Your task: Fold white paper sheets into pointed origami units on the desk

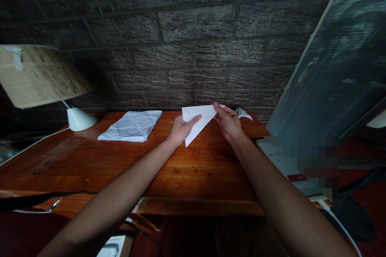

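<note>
I hold a folded white paper [197,122], shaped like a long triangle, just above the wooden table [120,164]. My left hand [182,128] grips its left part, thumb lying across the top face. My right hand [228,122] pinches the upper right edge with its fingers curled over the fold. The paper's point hangs down toward the tabletop between both hands.
A creased white sheet [132,125] lies flat at the back left of the table. A small folded paper piece [243,113] sits behind my right hand. A lamp with a white base [80,118] and a newsprint shade [39,74] stands far left. A brick wall [193,32] backs the table.
</note>
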A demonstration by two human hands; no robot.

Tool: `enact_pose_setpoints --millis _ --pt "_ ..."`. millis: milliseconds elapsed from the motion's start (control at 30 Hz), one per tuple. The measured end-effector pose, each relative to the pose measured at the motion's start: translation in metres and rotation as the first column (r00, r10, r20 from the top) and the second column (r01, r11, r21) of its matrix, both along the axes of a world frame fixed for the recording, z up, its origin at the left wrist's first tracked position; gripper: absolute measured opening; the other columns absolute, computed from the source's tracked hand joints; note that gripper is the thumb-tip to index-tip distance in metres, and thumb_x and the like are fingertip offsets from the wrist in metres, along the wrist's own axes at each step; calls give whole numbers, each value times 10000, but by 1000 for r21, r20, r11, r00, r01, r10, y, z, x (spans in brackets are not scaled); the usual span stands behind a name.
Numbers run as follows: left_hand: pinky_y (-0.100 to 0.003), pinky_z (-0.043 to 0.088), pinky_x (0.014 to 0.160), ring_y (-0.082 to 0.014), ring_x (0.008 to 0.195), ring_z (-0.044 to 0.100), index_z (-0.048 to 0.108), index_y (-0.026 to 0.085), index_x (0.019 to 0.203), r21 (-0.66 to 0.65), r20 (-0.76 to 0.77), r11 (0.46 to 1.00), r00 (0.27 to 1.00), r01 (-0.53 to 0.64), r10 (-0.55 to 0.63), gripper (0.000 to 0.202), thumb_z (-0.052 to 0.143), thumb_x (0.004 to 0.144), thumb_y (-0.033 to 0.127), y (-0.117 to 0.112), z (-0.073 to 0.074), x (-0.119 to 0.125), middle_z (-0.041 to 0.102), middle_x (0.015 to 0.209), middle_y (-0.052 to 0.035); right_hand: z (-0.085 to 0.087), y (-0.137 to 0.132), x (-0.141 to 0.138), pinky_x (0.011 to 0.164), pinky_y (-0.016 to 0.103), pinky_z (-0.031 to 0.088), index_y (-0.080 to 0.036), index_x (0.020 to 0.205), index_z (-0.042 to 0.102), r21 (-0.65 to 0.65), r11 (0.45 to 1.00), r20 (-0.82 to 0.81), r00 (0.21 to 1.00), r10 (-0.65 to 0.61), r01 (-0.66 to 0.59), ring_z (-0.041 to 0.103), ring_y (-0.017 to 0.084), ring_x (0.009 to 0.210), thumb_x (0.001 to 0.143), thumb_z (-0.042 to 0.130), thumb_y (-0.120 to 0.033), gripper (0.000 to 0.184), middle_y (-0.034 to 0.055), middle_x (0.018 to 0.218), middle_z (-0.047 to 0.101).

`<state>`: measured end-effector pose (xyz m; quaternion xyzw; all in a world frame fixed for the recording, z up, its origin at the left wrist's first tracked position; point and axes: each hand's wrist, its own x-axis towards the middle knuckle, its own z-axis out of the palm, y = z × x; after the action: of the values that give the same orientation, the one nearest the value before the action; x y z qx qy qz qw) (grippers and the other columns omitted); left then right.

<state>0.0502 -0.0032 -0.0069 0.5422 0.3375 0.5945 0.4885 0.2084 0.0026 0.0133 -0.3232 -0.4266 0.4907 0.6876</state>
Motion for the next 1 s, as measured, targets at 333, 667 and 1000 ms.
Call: enact_pose_setpoints --millis 333,667,1000 --pt "-373 523 863 -247 902 701 765 134 983 -43 38 999 999 22 -20 502 873 596 436 2 -2 -4 759 1070 -120 0 -6 1 780 286 509 -247 802 760 -74 984 21 986 163 -161 660 146 833 565 889 -405 312 3 907 760" --pt "-364 524 872 -236 895 706 773 144 943 -4 37 1000 999 28 -27 444 860 621 437 5 -4 -6 766 1045 -109 -5 -6 -2 729 291 514 -195 647 731 -127 980 120 978 170 -155 644 139 717 470 929 -367 316 13 749 747" --pt "-376 524 896 -254 938 711 769 130 976 -15 83 1000 997 9 -8 501 861 610 459 4 2 2 749 1104 -135 2 -5 -1 660 240 477 -240 773 761 -9 999 5 999 44 -44 630 115 740 593 870 -414 272 -11 866 753"
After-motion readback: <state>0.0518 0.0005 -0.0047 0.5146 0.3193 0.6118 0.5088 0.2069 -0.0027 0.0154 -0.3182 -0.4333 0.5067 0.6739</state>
